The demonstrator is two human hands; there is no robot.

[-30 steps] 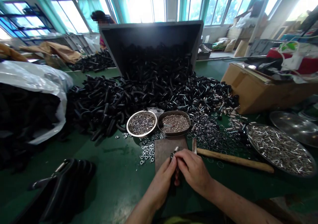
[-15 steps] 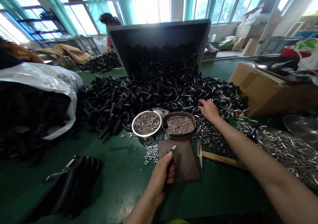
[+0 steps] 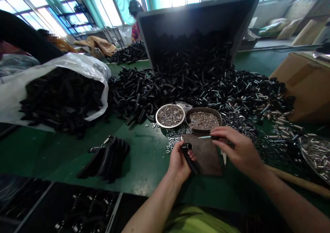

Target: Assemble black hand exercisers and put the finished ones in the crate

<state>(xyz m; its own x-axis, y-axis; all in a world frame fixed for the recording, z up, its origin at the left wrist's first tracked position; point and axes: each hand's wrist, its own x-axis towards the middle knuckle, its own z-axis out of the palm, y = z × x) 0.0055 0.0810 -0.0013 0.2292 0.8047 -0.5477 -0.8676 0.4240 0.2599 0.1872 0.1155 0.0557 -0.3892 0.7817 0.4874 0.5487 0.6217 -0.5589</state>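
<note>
My left hand [image 3: 180,160] is closed around a black curved handle piece [image 3: 189,155], its round open end facing up and a small metal end showing by my thumb. Between the thumb and fingers of my right hand [image 3: 235,148] is a black-headed screw [image 3: 206,137], its silvery shank pointing left toward the handle piece. The screw's tip and the piece are apart. Both hands are over a brown metal plate [image 3: 206,154] on the green table. Beyond them stand a round bowl of metal rings [image 3: 170,125] and an oval tin of small metal parts [image 3: 203,130].
A hammer [image 3: 296,183] lies partly behind my right forearm. Black parts [image 3: 165,92] spill from a tipped grey bin [image 3: 190,19]. A white bag [image 3: 103,71] and stacked handles [image 3: 113,157] are at left, a cardboard box [image 3: 306,85] at right. Other people are at the back left.
My right hand has come back from the pile of black-headed screws with one in its fingers. My left hand has turned the handle piece upward. The view has swung left and down.
</note>
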